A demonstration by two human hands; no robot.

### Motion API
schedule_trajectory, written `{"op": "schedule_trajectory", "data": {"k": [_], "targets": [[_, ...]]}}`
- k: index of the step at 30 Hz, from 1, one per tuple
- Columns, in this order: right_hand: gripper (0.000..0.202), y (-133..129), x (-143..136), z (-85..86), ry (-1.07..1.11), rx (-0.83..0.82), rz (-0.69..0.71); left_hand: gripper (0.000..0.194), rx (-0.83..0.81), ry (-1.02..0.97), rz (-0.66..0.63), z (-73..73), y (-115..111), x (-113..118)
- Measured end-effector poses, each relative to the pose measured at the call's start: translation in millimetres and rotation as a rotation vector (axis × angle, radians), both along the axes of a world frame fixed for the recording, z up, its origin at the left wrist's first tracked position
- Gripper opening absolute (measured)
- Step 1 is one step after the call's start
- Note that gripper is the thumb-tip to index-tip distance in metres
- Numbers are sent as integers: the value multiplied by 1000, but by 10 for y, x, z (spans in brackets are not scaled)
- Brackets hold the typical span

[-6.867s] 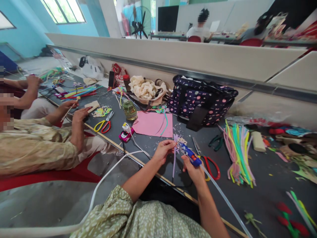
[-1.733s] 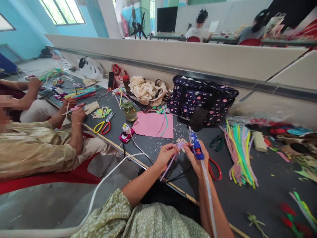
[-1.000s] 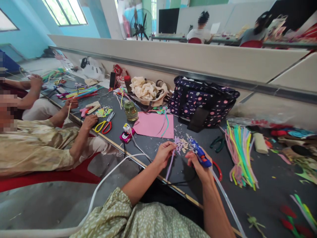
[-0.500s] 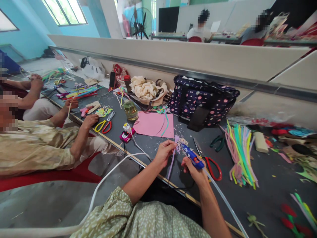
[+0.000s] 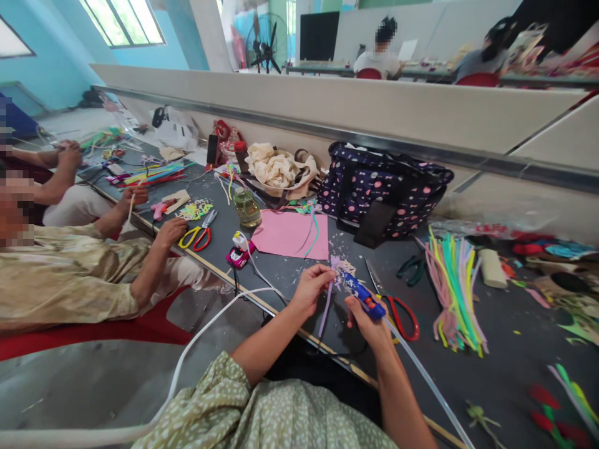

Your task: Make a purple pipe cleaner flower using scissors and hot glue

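Between the fingertips of my left hand [image 5: 312, 288] is a lilac pipe cleaner [image 5: 326, 310], its lower end hanging toward the table edge. Small pale lilac pieces cluster at its top; whether they are fixed to it I cannot tell. My right hand [image 5: 369, 318] is wrapped round a blue glue gun [image 5: 359, 288], its nozzle pointing at those pieces by my left fingertips. A long clear glue stick [image 5: 428, 380] trails from the gun's back end. Just right of the gun lie red-handled scissors [image 5: 403, 317].
A bundle of coloured pipe cleaners [image 5: 456, 293] and dark pliers [image 5: 412, 269] lie to the right. Beyond my hands are a pink sheet [image 5: 290, 234], a glass jar [image 5: 247, 209] and a dotted bag [image 5: 388, 187]. A white cable [image 5: 187, 349] crosses at left, beside a co-worker [image 5: 70, 268].
My hands and the glue gun stay almost in place, with only a very slight shift. The co-worker's arm at left has moved slightly.
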State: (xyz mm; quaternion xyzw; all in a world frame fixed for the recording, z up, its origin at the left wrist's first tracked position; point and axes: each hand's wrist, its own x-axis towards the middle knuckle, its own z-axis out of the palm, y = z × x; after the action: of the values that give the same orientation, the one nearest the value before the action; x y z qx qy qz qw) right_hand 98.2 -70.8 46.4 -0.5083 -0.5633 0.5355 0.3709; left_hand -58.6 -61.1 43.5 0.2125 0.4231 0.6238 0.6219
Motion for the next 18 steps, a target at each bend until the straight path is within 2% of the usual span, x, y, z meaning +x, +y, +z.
{"op": "schedule_trajectory", "data": {"k": [10,18], "targets": [[39,7,10,-64,-19,33,-10,29,-12,19,5,58,-13,0],[40,-8,-9,-73,-44,52,-34,27,12,30,11,38,-21,3]]}}
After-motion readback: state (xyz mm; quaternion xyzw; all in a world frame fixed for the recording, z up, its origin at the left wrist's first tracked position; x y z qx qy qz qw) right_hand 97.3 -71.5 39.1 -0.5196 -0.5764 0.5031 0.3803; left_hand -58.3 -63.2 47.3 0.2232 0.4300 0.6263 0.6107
